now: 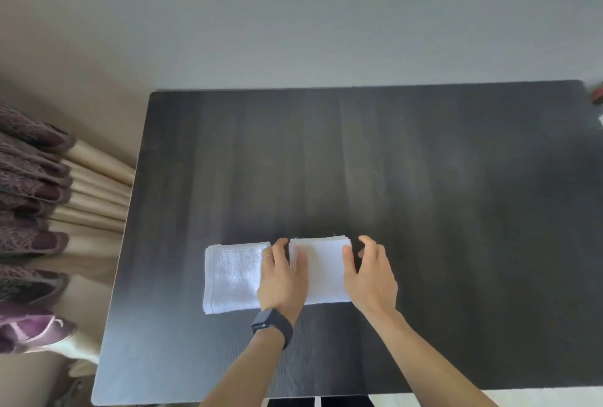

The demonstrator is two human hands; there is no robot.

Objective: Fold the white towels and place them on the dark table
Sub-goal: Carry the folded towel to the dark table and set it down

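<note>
Two folded white towels lie side by side on the dark table (424, 161), near its front left. The left folded towel (230, 276) lies flat, partly under my left wrist side. The right folded towel (323, 271) sits between my hands. My left hand (282, 279) rests on its left edge, thumb flat on the cloth, fingers loosely bent in the gap between the towels. My right hand (370, 272) touches its right edge with the thumb, fingers loosely curved just beyond the towel and holding nothing.
Beige and purple curtains (42, 227) hang past the table's left edge. A small red object (598, 93) shows at the table's far right corner. A plain wall runs behind the table.
</note>
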